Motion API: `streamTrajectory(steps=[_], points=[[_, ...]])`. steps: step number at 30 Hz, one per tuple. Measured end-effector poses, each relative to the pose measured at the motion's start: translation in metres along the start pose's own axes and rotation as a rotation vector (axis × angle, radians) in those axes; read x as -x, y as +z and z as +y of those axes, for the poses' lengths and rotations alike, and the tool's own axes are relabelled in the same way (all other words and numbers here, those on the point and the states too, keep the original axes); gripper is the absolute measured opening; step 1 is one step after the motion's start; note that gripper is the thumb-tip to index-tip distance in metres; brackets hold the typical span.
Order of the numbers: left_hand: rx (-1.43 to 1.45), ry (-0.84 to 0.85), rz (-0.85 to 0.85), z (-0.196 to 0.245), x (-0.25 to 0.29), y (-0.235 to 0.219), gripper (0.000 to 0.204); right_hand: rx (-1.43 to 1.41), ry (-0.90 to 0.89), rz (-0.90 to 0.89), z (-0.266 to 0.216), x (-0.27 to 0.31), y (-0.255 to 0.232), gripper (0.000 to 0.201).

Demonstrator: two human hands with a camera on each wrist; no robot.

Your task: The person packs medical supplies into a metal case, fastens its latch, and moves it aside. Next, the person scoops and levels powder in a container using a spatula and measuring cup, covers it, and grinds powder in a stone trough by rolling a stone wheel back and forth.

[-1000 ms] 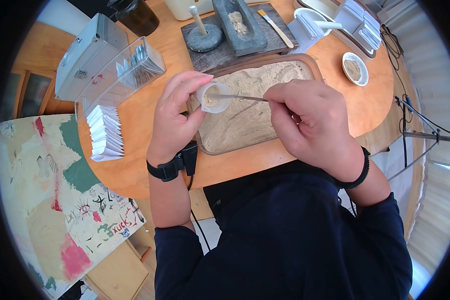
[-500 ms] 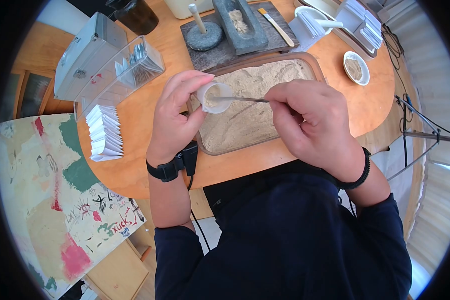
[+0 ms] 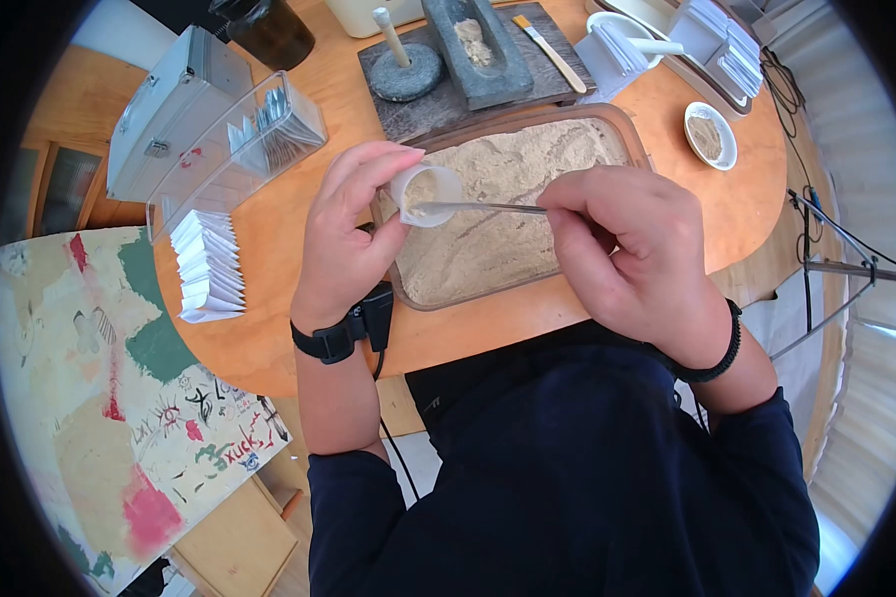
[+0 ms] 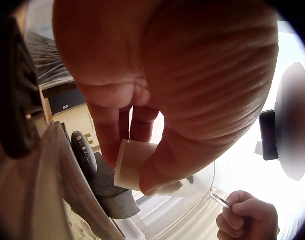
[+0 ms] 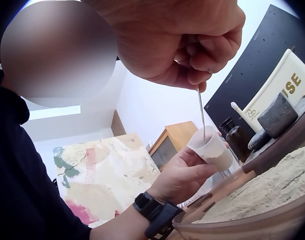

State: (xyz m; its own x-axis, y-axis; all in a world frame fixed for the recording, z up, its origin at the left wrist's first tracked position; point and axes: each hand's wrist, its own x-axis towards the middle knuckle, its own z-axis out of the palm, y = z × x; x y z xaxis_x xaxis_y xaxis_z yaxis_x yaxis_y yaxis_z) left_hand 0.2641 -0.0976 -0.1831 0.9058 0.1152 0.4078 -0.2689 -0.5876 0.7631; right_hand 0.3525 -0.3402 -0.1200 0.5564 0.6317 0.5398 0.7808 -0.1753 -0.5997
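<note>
Cup (image 3: 444, 185) was held tilted above the nine-o'clock edge of the tray (image 3: 438, 302), mouth toward three o'clock, presumably to admit the metal stick (image 3: 498, 208). Left hand (image 3: 353, 219) wrapped half-curled fingers round the wall; right hand (image 3: 632, 254) pinched the stick between closed fingers.

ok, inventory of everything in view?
table: 1, orange, centre
tray: 1, brown, table's front
cup: 1, whitish, above tray
metal stick: 1, silver, tip in cup
board: 1, dark, behind tray
trough: 1, grey, on board
stone wheel: 1, grey, on board
brush: 1, pale, on board
small bowl: 1, white, table's right
powder: 4 lots, beige, tray, cup, trough, bowl
papers: many, white, both sides
box: 1, clear, table's left
case: 1, silver, beside box
bottle: 1, brown, upper left
painting: 1, multicoloured, lower left
left hand: 1, holding cup
right hand: 1, pinching metal stick
</note>
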Motion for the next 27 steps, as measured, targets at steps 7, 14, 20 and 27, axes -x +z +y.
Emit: streamTrajectory(steps=[7,14,20,27], points=[[-0.006,0.002,-0.002,0.0,0.0,0.0,0.049,-0.121,0.172,-0.068,0.002,0.005,-0.003,0.008],[0.003,-0.001,-0.003,0.0,0.0,0.0,0.048,-0.277,0.417,-0.062,0.004,0.002,0.001,0.007],[0.015,0.005,0.0,0.001,-0.001,0.001,0.048,-0.422,0.473,-0.071,0.009,0.006,0.005,0.007],[0.008,-0.004,-0.001,-0.001,-0.001,0.001,0.049,-0.54,0.594,-0.066,0.01,0.008,0.006,0.008]])
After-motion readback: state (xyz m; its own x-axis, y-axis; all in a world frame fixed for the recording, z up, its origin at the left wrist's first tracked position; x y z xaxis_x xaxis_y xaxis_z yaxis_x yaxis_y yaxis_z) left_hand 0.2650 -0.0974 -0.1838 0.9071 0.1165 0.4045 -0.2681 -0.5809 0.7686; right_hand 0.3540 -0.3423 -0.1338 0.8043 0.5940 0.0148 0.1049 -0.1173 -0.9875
